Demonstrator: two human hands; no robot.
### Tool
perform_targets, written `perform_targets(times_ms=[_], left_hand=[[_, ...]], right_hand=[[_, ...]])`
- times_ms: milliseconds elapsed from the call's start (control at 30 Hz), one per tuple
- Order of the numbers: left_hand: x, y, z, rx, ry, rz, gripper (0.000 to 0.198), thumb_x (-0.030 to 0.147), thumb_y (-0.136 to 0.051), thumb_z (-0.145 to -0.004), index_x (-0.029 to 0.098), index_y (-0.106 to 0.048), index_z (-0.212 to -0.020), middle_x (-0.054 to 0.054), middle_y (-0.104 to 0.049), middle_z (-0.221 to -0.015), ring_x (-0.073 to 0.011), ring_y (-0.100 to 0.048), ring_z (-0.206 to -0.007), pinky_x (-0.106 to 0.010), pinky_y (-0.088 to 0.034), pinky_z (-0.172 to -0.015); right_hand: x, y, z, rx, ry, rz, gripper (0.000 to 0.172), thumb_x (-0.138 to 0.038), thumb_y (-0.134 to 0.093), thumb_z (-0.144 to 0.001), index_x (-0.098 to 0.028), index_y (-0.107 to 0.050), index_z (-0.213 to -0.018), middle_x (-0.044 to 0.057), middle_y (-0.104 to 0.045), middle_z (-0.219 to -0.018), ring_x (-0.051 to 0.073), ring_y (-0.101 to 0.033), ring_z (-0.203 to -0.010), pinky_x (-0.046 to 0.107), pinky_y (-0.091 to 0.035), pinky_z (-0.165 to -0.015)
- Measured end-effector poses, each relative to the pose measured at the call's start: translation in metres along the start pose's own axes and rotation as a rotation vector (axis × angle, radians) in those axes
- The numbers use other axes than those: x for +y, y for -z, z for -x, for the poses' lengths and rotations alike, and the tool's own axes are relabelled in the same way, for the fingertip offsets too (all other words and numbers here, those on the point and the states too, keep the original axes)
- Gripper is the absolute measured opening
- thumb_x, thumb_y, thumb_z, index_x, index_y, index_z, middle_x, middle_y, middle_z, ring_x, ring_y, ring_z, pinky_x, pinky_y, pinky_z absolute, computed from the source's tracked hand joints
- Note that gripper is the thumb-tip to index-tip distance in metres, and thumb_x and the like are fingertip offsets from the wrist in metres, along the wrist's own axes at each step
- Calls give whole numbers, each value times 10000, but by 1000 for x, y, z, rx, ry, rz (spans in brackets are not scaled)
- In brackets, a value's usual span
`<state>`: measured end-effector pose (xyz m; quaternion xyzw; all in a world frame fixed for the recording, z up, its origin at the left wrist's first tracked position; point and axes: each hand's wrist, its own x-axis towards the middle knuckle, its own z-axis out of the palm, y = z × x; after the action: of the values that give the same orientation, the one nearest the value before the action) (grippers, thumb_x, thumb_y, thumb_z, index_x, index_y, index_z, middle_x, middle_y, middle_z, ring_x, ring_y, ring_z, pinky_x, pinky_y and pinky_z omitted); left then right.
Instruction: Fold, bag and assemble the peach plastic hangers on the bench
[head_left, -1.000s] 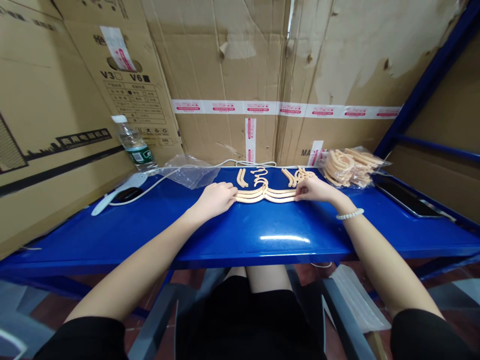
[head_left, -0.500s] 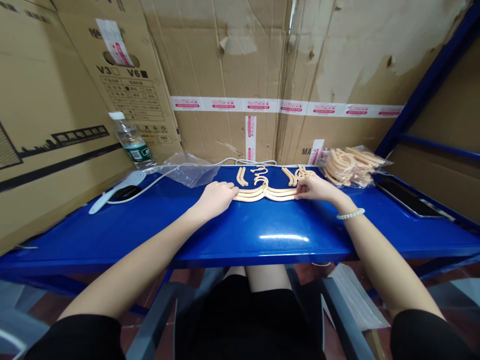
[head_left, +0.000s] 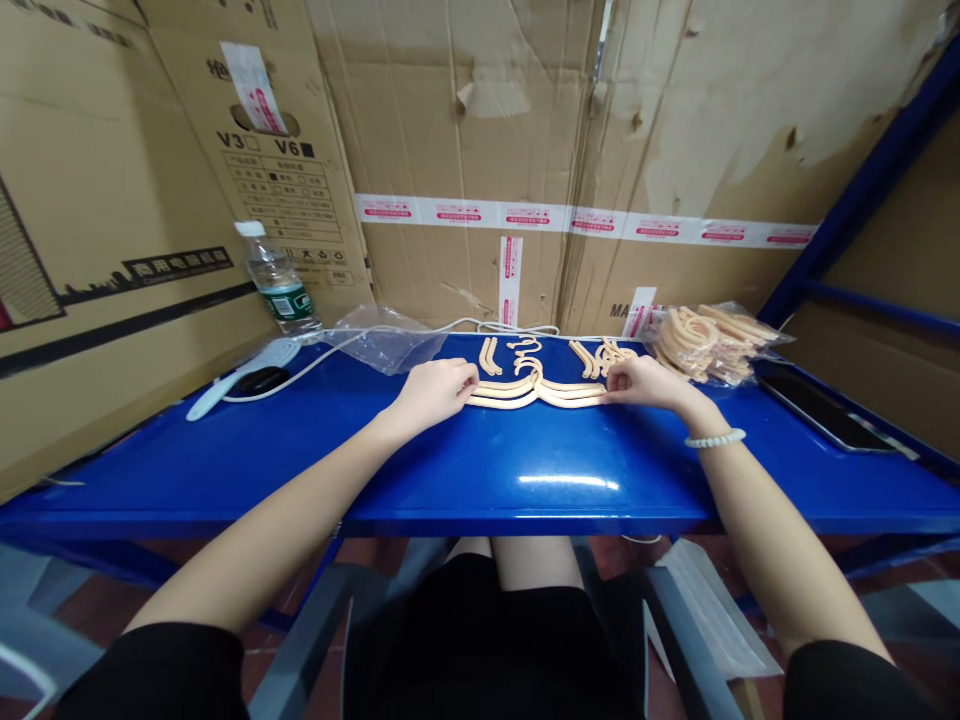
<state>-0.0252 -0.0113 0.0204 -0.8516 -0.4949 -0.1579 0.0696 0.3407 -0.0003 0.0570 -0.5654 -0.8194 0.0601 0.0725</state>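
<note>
Several beige curved strips (head_left: 504, 402) lie side by side on the blue table, in two wing-like groups that meet in the middle. A curled beige piece (head_left: 529, 366) rises from where they meet. My left hand (head_left: 439, 390) has its fingers pinched at the outer left ends of the strips. At the right ends, my right hand (head_left: 643, 384), with a pale bead bracelet at the wrist, is likewise closed by a pinch. Its fingertips partly cover the strip ends. Behind the strips lie short curved pieces (head_left: 490, 355), small curly pieces and a loose cluster near my right hand.
A clear bag of beige pieces (head_left: 709, 345) and a dark phone (head_left: 825, 412) lie at the right. Left are a water bottle (head_left: 281, 285), a pale blue handled object (head_left: 244, 378), a white cable and a plastic bag (head_left: 386, 340). Cardboard (head_left: 465, 150) walls the back.
The view has shifted a little, so everything on the table sits slightly farther right. Both hands stay pinched at the strip ends, and the layout of the pieces looks the same.
</note>
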Motion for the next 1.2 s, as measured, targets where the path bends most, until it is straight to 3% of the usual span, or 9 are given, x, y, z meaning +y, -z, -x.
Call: perform_targets(times_ms=[133,267,433,567,867,1000,1200], left_hand=[[-3,-1,0,-11,-78,77,158,226,-497,-950,203,-646,-997,-61,-702,-1029,-255,-663,-998,-355,-508,-820],[-6,-8,-1,-38,-204,181,186,328,-543,-950,190,-592,-1065,-103,-654,-1134,-280,-608,-1091,-396,-510,-908],[-8,-18,-5,-69,-169,198,203,296,-483,-976,192,-567,-1129,-115,-645,-1181,-285,-616,-1093,-412,-512,-916],[-9,-24,-9,-95,-136,146,191,266,-464,-985,200,-579,-1123,-100,-679,-1155,-279,-635,-1062,-392,-513,-871],[-12,-24,-9,35,-161,214,139,320,-545,-929,213,-617,-982,-64,-698,-1096,-251,-639,-1036,-359,-507,-863],[-11,-19,-8,22,-185,163,135,244,-519,-929,210,-639,-879,-59,-710,-1051,-240,-642,-1014,-346,-496,-861],[-14,-17,-9,-3,-140,65,148,233,-520,-940,206,-662,-907,-65,-706,-985,-242,-648,-972,-335,-496,-824]], right_hand=[[-2,0,1,56,40,-17,199,-367,-735,-801,-182,-666,-823,28,-695,-711,185,-637,-651,277,-421,-618],[-6,-9,-3,21,93,-69,302,-415,-726,-803,-172,-659,-969,21,-672,-717,190,-627,-663,275,-413,-613],[-7,-18,-8,0,95,-82,369,-397,-699,-822,-145,-651,-1088,27,-672,-722,198,-623,-670,283,-420,-631],[-4,-18,-10,7,81,-52,352,-410,-676,-838,-138,-680,-1063,45,-681,-757,199,-618,-679,288,-422,-640],[-2,-20,-11,44,71,28,345,-428,-660,-851,-159,-705,-1064,44,-691,-770,198,-624,-701,281,-412,-644],[0,-14,-8,127,63,33,318,-436,-639,-867,-173,-720,-1026,53,-698,-785,196,-619,-710,276,-395,-635],[5,1,0,204,-7,-59,286,-442,-650,-853,-175,-731,-912,39,-691,-715,181,-601,-641,273,-378,-587]])
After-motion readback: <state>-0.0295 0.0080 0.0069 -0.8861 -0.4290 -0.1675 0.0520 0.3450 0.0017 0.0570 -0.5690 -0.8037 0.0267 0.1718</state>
